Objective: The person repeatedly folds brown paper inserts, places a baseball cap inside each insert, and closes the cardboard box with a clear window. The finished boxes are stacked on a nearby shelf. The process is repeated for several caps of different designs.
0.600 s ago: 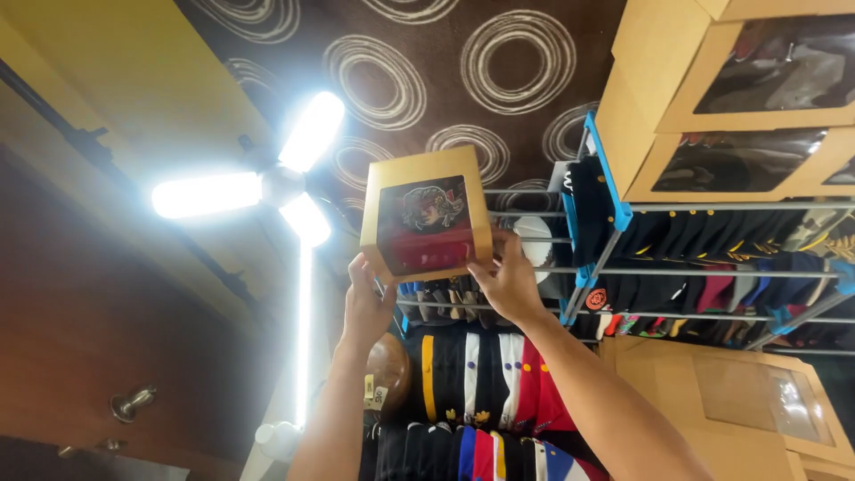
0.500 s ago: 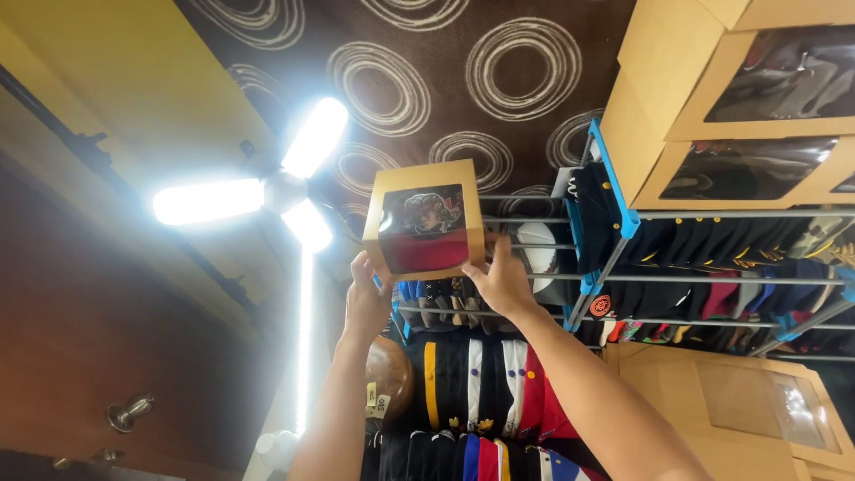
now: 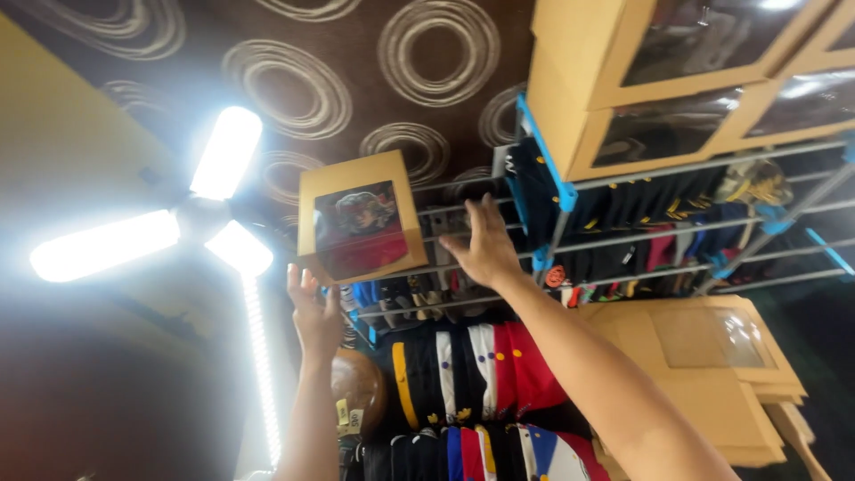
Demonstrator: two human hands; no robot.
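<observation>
Cardboard, tan and matte, forms the windowed box (image 3: 361,218) that sits above both raised hands. It is a squarish carton with a glossy clear film panel on its face, through which a dark cap with a red underside shows dimly. The left hand (image 3: 313,307) is just below the box's lower left corner, fingers spread and palm up; whether the fingertips touch the cardboard I cannot tell. The right hand (image 3: 485,245) is open too, fingers splayed and flat, just right of the box and apart from it, set against the thin grey metal bars of a wire rack (image 3: 623,236).

Beyond the right hand, that rack holds rows of dark caps with coloured trim, joined by blue plastic connectors. Above and to its right, more tan windowed boxes (image 3: 677,80) are stacked, their film panels reflecting light. Below the right forearm lies another such box (image 3: 704,356), and folded caps in black, white, red and yellow. Left of the left hand glares a three-bladed LED lamp (image 3: 178,218) against a brown ceiling (image 3: 356,53) printed with pale rings.
</observation>
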